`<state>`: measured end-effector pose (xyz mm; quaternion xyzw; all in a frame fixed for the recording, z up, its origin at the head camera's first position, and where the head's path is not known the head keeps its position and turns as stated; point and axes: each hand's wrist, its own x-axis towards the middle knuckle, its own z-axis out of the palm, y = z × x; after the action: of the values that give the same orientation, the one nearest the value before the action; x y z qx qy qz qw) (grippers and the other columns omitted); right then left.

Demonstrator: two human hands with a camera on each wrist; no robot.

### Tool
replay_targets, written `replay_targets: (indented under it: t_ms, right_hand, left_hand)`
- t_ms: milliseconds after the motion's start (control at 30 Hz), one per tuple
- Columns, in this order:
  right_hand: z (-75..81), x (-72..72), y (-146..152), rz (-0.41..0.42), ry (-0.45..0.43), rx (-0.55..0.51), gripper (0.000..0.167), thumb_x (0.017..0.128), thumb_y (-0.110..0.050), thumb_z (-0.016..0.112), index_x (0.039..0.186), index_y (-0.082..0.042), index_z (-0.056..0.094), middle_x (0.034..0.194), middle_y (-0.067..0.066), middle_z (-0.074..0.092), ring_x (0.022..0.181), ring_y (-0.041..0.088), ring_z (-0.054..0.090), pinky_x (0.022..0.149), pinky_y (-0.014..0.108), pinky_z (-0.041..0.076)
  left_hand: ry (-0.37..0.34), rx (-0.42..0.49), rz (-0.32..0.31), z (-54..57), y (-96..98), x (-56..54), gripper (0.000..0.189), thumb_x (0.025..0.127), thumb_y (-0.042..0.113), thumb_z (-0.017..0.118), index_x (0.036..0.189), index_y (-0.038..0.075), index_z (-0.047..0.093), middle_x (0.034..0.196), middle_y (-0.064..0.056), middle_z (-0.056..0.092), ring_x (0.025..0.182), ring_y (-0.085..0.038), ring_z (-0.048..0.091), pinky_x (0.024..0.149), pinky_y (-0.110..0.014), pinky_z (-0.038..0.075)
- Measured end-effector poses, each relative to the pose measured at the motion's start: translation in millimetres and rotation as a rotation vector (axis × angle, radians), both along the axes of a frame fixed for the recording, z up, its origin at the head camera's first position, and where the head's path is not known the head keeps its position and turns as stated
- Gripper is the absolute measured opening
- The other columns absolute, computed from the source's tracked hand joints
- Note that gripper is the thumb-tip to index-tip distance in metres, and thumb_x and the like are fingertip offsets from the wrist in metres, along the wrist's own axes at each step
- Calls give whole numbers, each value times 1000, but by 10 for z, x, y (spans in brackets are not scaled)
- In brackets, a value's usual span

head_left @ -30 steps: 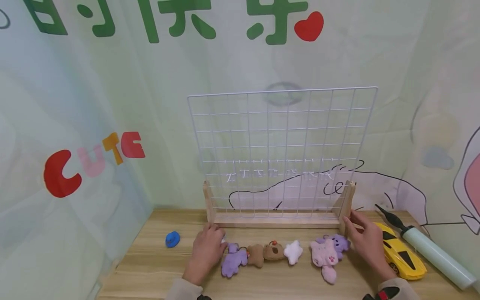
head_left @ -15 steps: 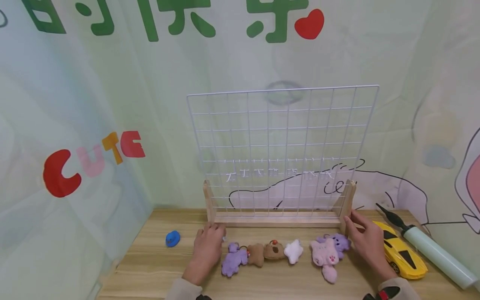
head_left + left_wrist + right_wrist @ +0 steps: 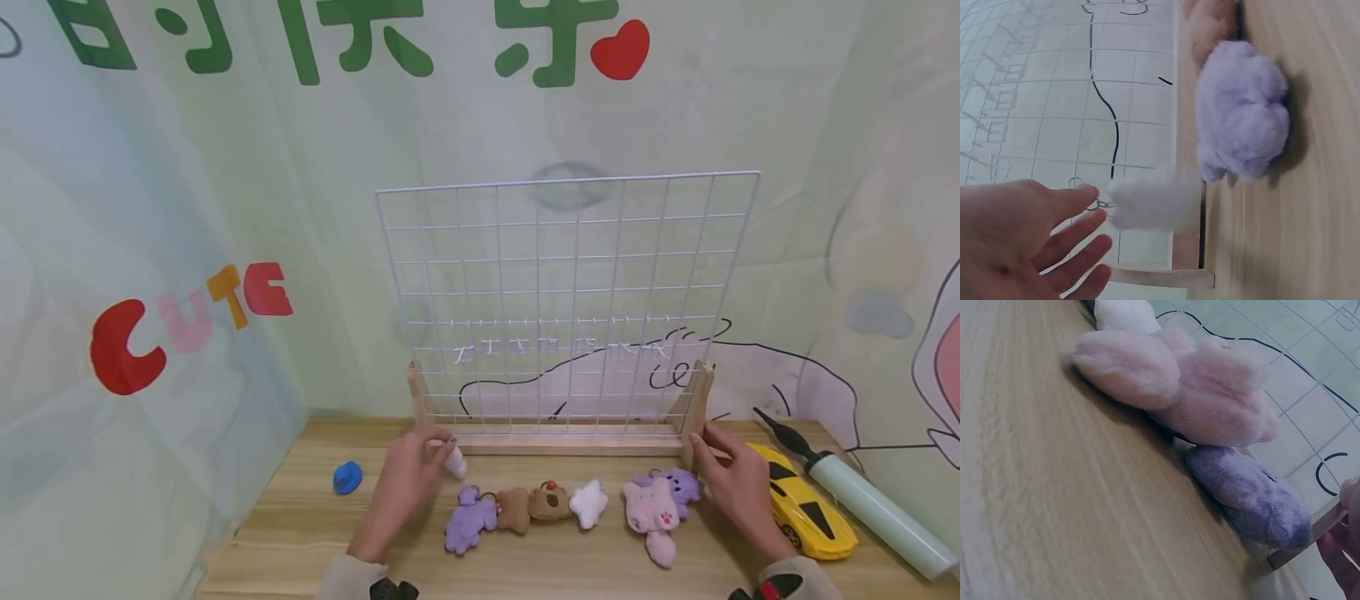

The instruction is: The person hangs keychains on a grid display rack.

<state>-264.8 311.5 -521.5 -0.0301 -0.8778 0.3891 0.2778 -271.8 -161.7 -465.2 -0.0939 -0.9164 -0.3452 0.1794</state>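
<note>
By the grid rack [image 3: 576,291], pick-up is judged in hand: plush keychain [image 3: 1154,203] pinched by left hand [image 3: 408,468], post [image 3: 698,400] gripped by right hand [image 3: 737,479]; steady lift advised.

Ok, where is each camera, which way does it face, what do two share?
Head: on the head, facing forward and down at the wire grid; left hand, right hand and sleeves show.
Left wrist: worn there, facing the held white plush; the left hand shows.
Right wrist: worn there, facing the pink plush and purple plush; part of the right hand shows.
Head and left wrist views share the white plush.
</note>
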Motion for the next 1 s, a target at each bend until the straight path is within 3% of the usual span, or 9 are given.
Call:
replay_targets:
  t_ms: [200,233,333,433,533,667,933,1000]
  right_hand:
    - [-17,-3,13,2,2,7,48,109,-29,68,149,-3,63,142,27,69,122,46,71,89,40,62]
    - [-19,-2,14,4,2,6,48,109,-29,68,149,-3,63,142,27,69,122,46,71,89,32,63]
    - [-23,-5,19,9,3,-1,48,109,-30,68,149,-4,63,143,26,69,122,46,71,85,8,56]
    - [-31,-8,19,10,3,-2,48,109,-30,68,150,-5,63,143,26,69,123,46,71,83,-2,48]
    - [-36,-8,7,2,5,4,48,109,-29,68,150,-5,63,143,26,69,123,45,71,89,19,61]
    - [-42,-12,-11,-20,10,13,47,109,-28,68,150,-4,62,143,26,69,122,45,71,93,51,59]
    - [-39,-24,-33,-32,28,4,45,108,-25,69,148,-2,64,140,27,70,119,46,72,92,55,60]
    - [-42,-32,-34,-32,32,2,46,108,-25,69,147,-2,64,140,27,70,119,46,72,91,49,63]
  left_hand:
    - [-36,147,-12,28,-4,-13,13,103,14,75,114,12,82,111,-7,83,102,-26,78,92,-46,66]
    - [-39,163,-18,32,-2,-12,13,104,14,74,115,12,81,112,-6,83,110,-26,78,97,-46,65]
    - [-48,210,-43,40,2,-12,14,105,14,72,116,11,80,112,-7,82,110,-25,78,96,-42,65]
    - [-45,243,-44,51,0,-16,13,106,16,72,115,12,80,114,-8,82,112,-27,78,97,-41,65]
    - [-40,268,-39,77,-1,-11,14,106,19,72,116,13,80,116,-8,82,114,-29,78,98,-42,65]
    - [-24,284,-32,123,13,-13,16,106,21,73,118,13,80,113,-5,83,112,-27,78,98,-41,65]
    - [37,332,-21,273,134,-54,19,104,24,75,120,15,79,113,-2,83,107,-22,78,99,-41,65]
    - [64,374,-34,331,171,-64,19,103,24,76,119,15,79,112,-2,83,107,-21,79,100,-41,64]
